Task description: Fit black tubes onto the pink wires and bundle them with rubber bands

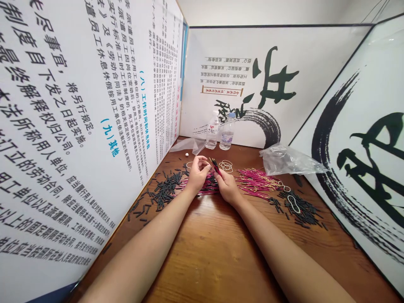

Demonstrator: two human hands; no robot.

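My right hand [227, 185] is closed around a small bundle of thin red wire-like pieces [216, 167] with black sleeves and gold-coloured tips, which point up and away. Just left of the bundle, my left hand [197, 173] has its fingers curled and thumb drawn in; whatever it pinches is too small to make out. Under and between both hands lies a row of more red wire-like pieces [208, 184], partly covered by them. A larger spread of red pieces with gold ends [257, 181] lies right of my right hand. Short black tubes [167, 189] are heaped left of my left hand.
Another heap of black tubes [304, 212] lies at the right, with white rubber bands [293, 204] on it. More bands [226, 166] sit behind my hands. Two water bottles [226, 136] and a clear plastic bag [288, 160] stand near the back panel [217, 50]. Printed panels enclose the wooden table [208, 252].
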